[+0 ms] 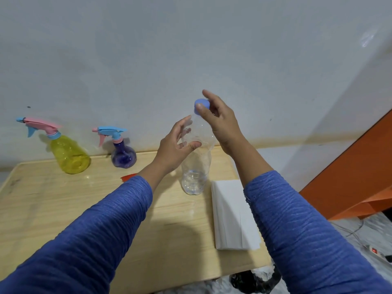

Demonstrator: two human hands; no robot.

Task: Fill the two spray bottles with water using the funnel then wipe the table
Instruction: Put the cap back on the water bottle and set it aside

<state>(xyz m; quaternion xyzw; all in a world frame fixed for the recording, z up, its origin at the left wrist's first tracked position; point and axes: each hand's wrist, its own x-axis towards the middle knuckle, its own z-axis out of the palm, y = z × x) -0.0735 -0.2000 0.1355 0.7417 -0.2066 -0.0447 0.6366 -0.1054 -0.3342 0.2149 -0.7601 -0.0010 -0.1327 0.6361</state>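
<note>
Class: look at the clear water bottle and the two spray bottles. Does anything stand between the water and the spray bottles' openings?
Yes. The blue cap sits on the water bottle, pinched by the right hand, and both the yellow spray bottle and purple spray bottle wear their trigger heads.

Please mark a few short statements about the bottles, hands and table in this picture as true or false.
1. The right hand pinches the blue cap of the clear plastic water bottle. True.
2. The yellow spray bottle lies on its side. False: it stands on the wooden table.
3. The left hand holds the purple spray bottle. False: its grip is on the water bottle.
4. A folded white cloth lies on the table. True.
</note>
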